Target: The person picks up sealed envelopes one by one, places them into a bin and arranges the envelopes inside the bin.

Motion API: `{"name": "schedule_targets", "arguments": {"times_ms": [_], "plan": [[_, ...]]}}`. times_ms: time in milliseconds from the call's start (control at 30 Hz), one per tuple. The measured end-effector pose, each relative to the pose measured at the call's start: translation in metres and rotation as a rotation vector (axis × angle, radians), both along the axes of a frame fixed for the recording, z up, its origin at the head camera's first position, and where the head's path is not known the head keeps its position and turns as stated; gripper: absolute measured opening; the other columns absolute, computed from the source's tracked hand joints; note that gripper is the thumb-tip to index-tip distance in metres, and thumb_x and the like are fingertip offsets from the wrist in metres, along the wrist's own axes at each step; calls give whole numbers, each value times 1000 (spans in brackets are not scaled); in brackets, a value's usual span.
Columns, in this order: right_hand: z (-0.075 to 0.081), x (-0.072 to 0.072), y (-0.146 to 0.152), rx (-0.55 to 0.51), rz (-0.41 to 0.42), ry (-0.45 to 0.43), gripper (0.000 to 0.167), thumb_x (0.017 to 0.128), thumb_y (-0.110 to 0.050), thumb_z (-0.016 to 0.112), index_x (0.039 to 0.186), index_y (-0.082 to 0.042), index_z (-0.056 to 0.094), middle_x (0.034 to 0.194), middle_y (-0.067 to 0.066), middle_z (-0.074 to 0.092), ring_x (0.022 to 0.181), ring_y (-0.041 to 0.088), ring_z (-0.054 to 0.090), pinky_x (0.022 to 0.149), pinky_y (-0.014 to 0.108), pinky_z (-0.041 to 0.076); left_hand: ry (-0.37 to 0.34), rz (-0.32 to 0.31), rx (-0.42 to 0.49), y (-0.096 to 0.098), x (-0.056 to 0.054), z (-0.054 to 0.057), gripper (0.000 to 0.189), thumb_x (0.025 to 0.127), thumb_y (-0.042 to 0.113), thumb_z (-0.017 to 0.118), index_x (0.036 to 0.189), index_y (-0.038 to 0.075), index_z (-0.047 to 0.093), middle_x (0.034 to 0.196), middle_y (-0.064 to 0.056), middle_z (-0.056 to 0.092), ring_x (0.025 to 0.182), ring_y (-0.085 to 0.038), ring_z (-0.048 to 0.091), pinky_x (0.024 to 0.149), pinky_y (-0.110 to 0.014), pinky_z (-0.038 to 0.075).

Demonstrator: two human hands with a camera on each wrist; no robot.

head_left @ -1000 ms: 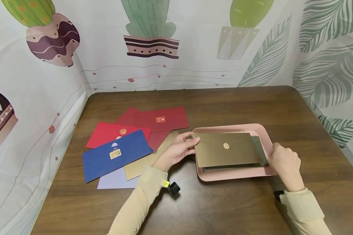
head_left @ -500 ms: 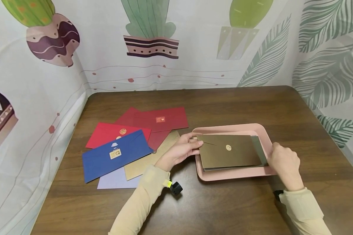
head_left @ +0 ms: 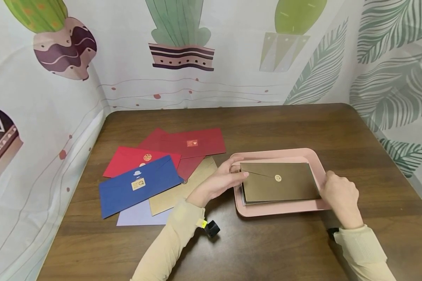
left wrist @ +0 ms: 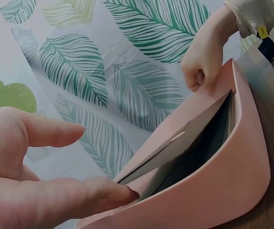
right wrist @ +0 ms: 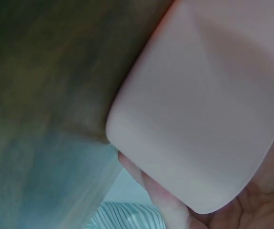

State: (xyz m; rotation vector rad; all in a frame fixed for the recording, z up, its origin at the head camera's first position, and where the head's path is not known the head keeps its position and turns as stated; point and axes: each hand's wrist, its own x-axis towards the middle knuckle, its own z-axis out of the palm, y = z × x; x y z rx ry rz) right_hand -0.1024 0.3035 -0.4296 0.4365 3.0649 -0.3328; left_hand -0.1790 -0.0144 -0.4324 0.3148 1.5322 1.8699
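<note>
1. Has a lavender envelope (head_left: 138,216) nearest on the bench (head_left: 267,249), partly under a blue envelope (head_left: 123,195).
2. Grips the pink tray (head_left: 281,209) at right with curled right hand (head_left: 340,198).
3. Holds left hand (head_left: 218,181) by the left end of the brown envelope (head_left: 285,185), thumb and forefinger apart; cannot tell whether pinching.
4. Has that envelope inside the tray, over a dark envelope (left wrist: 196,155).
5. Has red envelopes (head_left: 209,142) farthest.

A heart sign (head_left: 195,143) marks the dark red envelope (head_left: 211,142); its lettering (head_left: 189,143) is too small to read.

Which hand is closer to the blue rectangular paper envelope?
Left. The left hand is right of the blue envelope; the right hand is farther right, gripping the pink rectangular tray.
</note>
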Motion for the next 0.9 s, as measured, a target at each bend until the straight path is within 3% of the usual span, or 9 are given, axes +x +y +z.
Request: {"name": "schedule_targets", "arguments": {"times_ms": [167,333,467,600,733,900], "plan": [[0,0,0,-1,-4,-19,16,84,-9,45,90,5,51,82,41,58,67,57,55,48,55,42,30,7,4,-8,2,4,62,93,4,53,149,8,26,146,-21,37,123,-23,48,112,-48,34],[0,-1,0,-2,-5,-26,17,82,-8,47,91,5,51,82,40,58,67,57,55,48,55,42,30,21,0,-19,4,9,61,95,2,51,150,8,26,154,-23,25,143,-33,28,115,-50,29],[0,0,0,-6,-4,-30,16,80,-7,49,91,5,51,80,39,58,66,56,55,48,55,42,43,46,36,-30,4,9,53,96,-1,51,146,3,34,149,-27,35,137,-39,39,114,-48,33],[0,-1,0,-5,-4,-29,15,80,-7,49,90,5,51,79,38,58,66,55,55,48,55,42,135,80,52,-45,2,6,43,96,1,52,137,-7,42,135,-31,50,118,-35,60,103,-41,47],[0,0,0,1,0,-21,16,80,-7,49,90,5,51,78,39,58,66,55,55,47,55,42,242,134,-24,-63,-2,0,36,97,5,53,129,-11,47,125,-31,57,99,-16,68,91,-36,52],[0,1,-1,8,7,-6,15,81,-7,48,89,6,51,78,40,57,65,56,55,47,55,41,314,230,-173,-87,-6,-5,29,97,3,52,123,-7,54,120,-32,60,95,-18,68,81,-33,51]]}}
